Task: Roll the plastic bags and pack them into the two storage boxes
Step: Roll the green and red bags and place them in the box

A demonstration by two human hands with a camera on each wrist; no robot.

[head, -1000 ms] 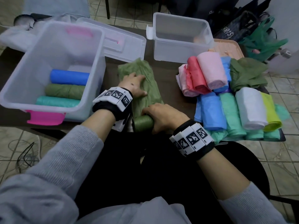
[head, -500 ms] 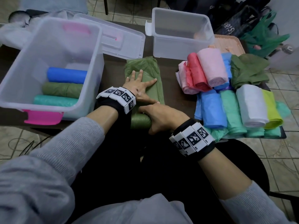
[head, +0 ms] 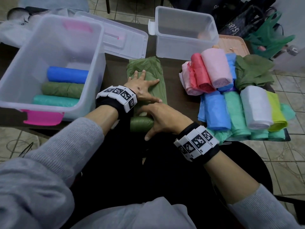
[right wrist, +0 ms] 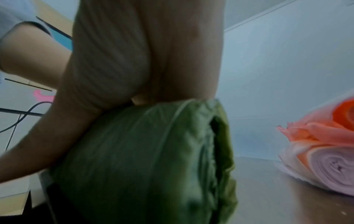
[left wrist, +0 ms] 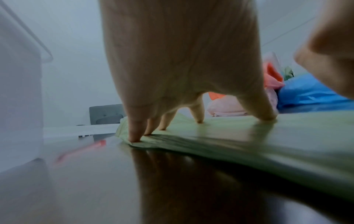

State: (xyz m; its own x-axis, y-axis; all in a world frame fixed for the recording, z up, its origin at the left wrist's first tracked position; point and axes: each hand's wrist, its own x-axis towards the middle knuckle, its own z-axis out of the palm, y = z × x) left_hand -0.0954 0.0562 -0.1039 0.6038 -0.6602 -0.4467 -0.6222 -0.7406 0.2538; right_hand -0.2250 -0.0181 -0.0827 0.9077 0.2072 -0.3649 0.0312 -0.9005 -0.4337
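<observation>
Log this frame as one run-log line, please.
step: rolling olive-green bag | left hand: flat, pressing unrolled part | right hand: on rolled end | left box: three rolls | far box: looks empty

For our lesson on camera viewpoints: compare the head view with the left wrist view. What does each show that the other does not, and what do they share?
Only the head view shows the rolls in the large box, the empty small box and the right hand on the rolled end. Only the left wrist view shows the fingertips pressing into the bag's edge and their reflection in the table. Both show the left hand spread flat on the green bag.
</observation>
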